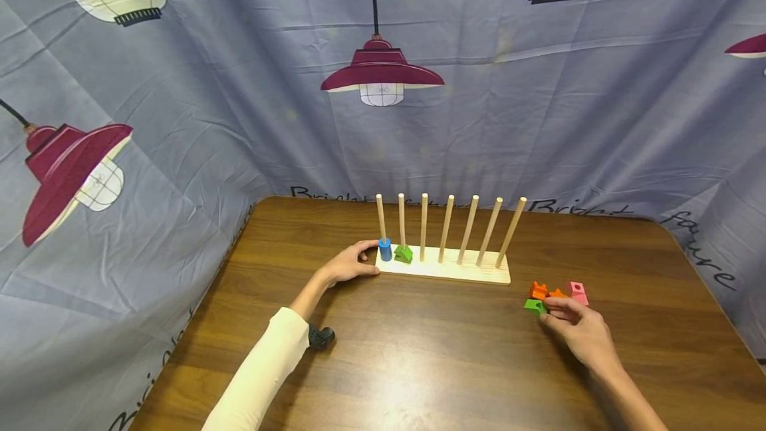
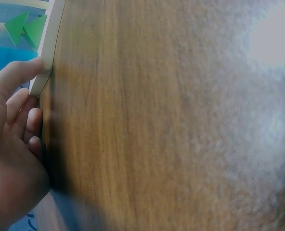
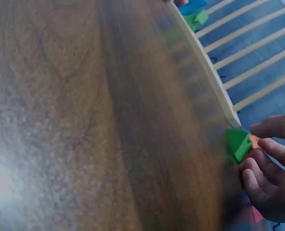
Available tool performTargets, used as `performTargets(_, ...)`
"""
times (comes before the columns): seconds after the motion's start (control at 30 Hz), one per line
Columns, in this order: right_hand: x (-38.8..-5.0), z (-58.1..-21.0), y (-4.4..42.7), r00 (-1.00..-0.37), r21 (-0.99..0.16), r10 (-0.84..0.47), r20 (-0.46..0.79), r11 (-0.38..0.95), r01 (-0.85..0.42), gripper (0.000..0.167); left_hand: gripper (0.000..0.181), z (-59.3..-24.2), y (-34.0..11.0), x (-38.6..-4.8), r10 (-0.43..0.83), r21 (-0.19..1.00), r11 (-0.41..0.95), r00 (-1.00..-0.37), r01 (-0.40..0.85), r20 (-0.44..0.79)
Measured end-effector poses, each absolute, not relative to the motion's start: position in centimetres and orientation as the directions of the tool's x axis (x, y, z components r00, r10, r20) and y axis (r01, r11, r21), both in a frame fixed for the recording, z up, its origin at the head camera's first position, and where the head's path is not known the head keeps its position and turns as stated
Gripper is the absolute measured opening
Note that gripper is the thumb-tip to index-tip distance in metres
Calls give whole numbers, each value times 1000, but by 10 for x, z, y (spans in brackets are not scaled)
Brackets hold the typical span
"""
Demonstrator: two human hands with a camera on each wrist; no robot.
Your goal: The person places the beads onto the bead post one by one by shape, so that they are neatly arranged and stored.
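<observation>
A wooden peg rack with a row of upright dowels stands on the table. My left hand grips its left end, thumb against the front edge and other fingers around the end. A blue cylinder sits on the leftmost dowel, and a notched green block on the one beside it. At the right, my right hand has its thumb and fingers spread beside a loose green block; no firm hold shows. Behind it lie orange blocks, with a pink block to their right.
The brown wooden table extends in front of the rack. A black object is by the left forearm. A grey-blue curtain printed with lamps hangs behind and along the sides.
</observation>
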State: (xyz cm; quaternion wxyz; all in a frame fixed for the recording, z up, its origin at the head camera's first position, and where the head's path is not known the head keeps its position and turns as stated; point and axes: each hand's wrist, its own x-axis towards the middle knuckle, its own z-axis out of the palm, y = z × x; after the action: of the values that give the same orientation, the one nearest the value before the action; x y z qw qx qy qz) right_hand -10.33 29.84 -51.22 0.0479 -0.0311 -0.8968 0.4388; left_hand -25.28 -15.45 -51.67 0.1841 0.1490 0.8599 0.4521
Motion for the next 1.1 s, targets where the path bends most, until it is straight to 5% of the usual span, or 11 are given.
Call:
performTargets(0.57, -113, -521, 292, -993, -720, 63, 96, 693, -26, 31, 71, -514, -154, -251, 413, 835, 545, -891, 77, -188)
performTargets(0.8, -112, -518, 285, -983, -771, 93, 156, 634, -62, 31, 71, -515, -153, -250, 421, 831, 549, -888, 85, -187)
performTargets(1.1, -127, -478, 254, -955, -844, -76, 288, 451, -291, 28, 71, -515, -154, -251, 415, 834, 546, -891, 84, -182)
